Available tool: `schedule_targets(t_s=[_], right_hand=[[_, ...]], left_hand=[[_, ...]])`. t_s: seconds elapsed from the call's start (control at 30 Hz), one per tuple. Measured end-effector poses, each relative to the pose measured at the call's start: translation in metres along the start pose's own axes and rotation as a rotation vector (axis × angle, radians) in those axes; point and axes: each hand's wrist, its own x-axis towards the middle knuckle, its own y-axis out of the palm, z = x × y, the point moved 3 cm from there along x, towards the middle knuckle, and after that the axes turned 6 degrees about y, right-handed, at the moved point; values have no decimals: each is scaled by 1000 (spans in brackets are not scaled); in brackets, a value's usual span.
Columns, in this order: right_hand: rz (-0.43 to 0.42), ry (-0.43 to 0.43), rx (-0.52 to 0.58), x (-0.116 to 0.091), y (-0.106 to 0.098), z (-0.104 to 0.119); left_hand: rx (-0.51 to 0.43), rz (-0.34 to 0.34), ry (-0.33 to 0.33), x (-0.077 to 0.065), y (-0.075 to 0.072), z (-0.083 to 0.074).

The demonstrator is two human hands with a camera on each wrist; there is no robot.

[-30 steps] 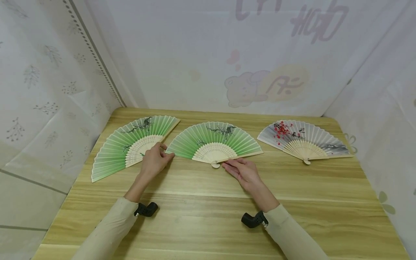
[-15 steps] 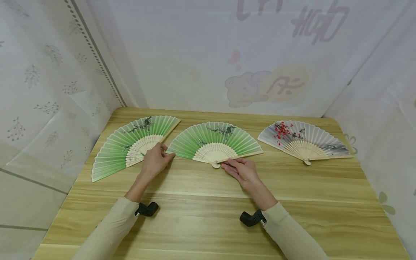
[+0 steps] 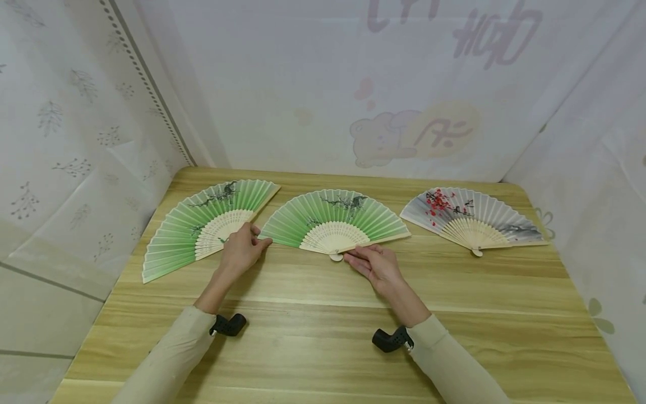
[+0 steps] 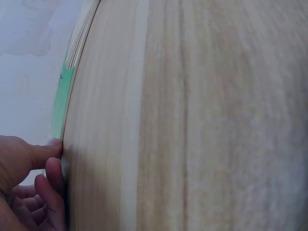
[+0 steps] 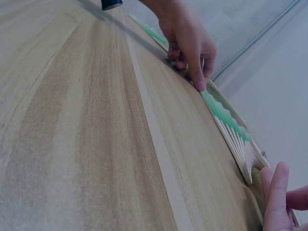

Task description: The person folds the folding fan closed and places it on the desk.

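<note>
A green folding fan (image 3: 333,210) with a dark branch print lies spread out in the middle of the table. At its left corner, my left hand (image 3: 241,247) pinches the end of the fan between thumb and fingers. My right hand (image 3: 379,269) holds the fan's lower right guard stick, close to the pivot. A second green fan (image 3: 176,238) lies spread and tilted just left, partly behind my left hand. In the right wrist view, the middle fan's ribs (image 5: 233,139) run between the left hand (image 5: 190,38) and the right hand (image 5: 279,199).
A grey and white fan (image 3: 474,216) with red blossoms lies spread at the table's right. The wooden table (image 3: 313,342) reaches back to a printed white cloth wall (image 3: 282,84). A leaf-patterned curtain (image 3: 75,140) hangs on the left.
Almost nothing moves. The middle fan's right end shifts very slightly to the right, and my right hand and wrist shift a little. My left hand stays at the corner.
</note>
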Motion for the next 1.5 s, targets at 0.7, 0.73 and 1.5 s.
schedule_targets(t_s=[0.7, 0.73, 1.5], right_hand=[[51, -39, 2, -5, 1, 4], [55, -44, 0, -6, 1, 5], [121, -128, 63, -12, -6, 26]], left_hand=[[47, 6, 5, -5, -5, -3], [49, 5, 6, -5, -6, -4], [-70, -85, 134, 7, -15, -20]])
